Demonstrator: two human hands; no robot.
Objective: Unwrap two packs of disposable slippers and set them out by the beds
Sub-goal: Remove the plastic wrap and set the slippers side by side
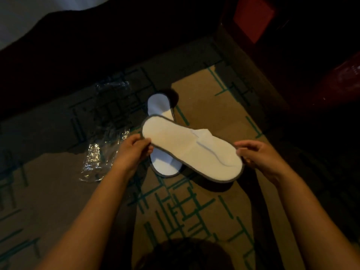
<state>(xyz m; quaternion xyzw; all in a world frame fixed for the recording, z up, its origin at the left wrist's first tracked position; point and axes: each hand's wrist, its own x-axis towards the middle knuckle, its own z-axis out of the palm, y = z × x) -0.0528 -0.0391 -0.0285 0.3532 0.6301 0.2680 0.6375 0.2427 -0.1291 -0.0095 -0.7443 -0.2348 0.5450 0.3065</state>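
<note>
While fingers [145, 142] pinch both ends, slipper [191, 151] seemingly hangs between.

Held slipper [191, 151] above floor slipper [162, 133], wrapper [105, 137] left on carpet [204, 106]

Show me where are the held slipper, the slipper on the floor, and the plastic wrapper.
held slipper [187, 151]: head view, middle of its white insole.
slipper on the floor [158, 106]: head view, its far end.
plastic wrapper [101, 152]: head view, crumpled middle.

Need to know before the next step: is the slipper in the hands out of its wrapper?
Out. The held slipper is bare between left hand and right hand; clear plastic wrapper lies crumpled on the carpet.
</note>
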